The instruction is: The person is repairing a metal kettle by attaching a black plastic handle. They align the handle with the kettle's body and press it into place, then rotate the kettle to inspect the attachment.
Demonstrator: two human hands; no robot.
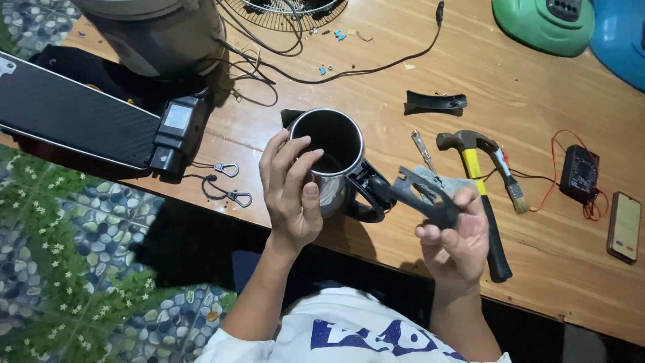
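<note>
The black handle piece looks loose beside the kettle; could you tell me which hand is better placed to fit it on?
Probably the right hand: it holds the black handle piece next to the kettle's handle mount, while the left hand grips the steel kettle by its rim.

the kettle (334, 161) is shiny, smooth metal with a glossy black plastic handle, and the loose handle piece (422, 193) looks like matt black plastic. the table (537, 87) is smooth, varnished wood, and the hammer (478, 195) has a dull metal head.

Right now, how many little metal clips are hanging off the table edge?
2. One clip lies by the black charger box; the other clip sits lower, near the table's edge, left of the left hand. More could be hidden.
</note>
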